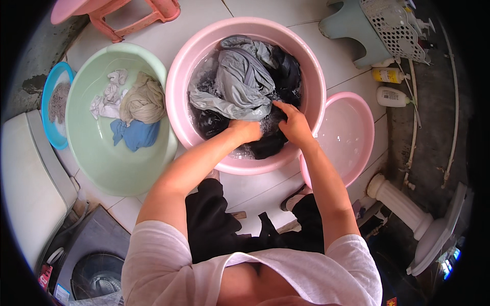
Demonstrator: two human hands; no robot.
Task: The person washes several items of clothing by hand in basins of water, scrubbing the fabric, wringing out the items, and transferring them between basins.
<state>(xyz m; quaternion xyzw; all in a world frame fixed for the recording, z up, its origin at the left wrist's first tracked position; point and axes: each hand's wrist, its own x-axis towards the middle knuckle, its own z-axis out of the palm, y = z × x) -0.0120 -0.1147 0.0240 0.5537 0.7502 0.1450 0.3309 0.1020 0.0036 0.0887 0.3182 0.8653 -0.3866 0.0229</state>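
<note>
Both of my hands are in a large pink basin (pixel 180 126) of soapy water on the tiled floor. My left hand (pixel 247 131) lies against the lower edge of a wet grey garment (pixel 245 80), its fingers hidden under the cloth. To its right, my right hand (pixel 294 124) reaches over wet black clothing (pixel 270 145). Its thumb and index finger are spread, the index fingertip close to the grey cloth; the other fingers are hard to make out. More dark cloth (pixel 287 69) floats at the far right inside the basin.
At left, a green basin (pixel 115 168) holds white, beige and blue clothes; a blue basin (pixel 48 130) stands beyond it. A smaller pink basin (pixel 344 153) with cloudy water touches the large one's right. Stools (pixel 134 26), bottles (pixel 392 96), a pedestal sink (pixel 402 202) and a washing machine (pixel 92 244) surround me.
</note>
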